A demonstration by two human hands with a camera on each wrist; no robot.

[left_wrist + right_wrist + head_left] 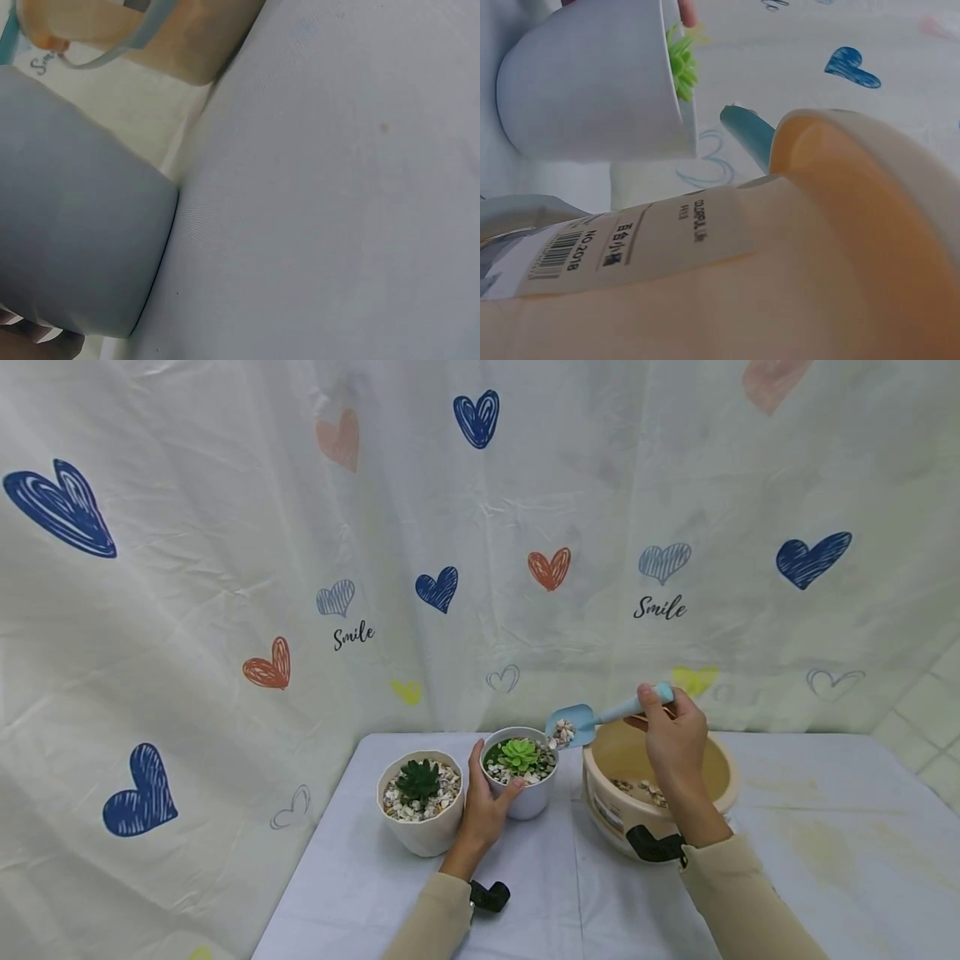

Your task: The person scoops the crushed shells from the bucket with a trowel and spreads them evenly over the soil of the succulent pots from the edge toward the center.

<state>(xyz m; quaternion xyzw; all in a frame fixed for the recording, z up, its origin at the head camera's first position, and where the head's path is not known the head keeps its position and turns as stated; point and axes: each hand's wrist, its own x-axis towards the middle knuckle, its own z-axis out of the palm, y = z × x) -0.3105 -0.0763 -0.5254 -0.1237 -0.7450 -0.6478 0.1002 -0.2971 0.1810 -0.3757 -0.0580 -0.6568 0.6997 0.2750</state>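
"Blue is catching my eye first: which way is that shovel (pixel 611 712) pointing?"

"Reading the head view as a clock, its long axis is running from two o'clock, at the handle end, down to eight at the tip. Some pebbles (pixel 562 732) are sitting in the blade."

"And where is the tip lying?"

"It's overlapping the rim of the small pot (pixel 528 802), near that pot's two o'clock. Whether it's resting on the rim or hanging just over it, I'm not able to tell."

"How are the fingers working?"

"Those of the right hand (pixel 677 750) are pinching the handle, so that hand is controlling the angle. Those of the left hand (pixel 483 810) are gripping the small pot around its seven-to-nine side, while the pot is standing on the counter (pixel 540 902)."

"What is mattering most, then?"

"Tip against rim, I'm judging. The green succulent (pixel 517 755) is sitting at about eight o'clock from the tip, almost in line with the shovel. Meanwhile the cream tub (pixel 618 753) is standing at the pot's three o'clock, and the white pot (pixel 423 839) is waiting between eight and nine."
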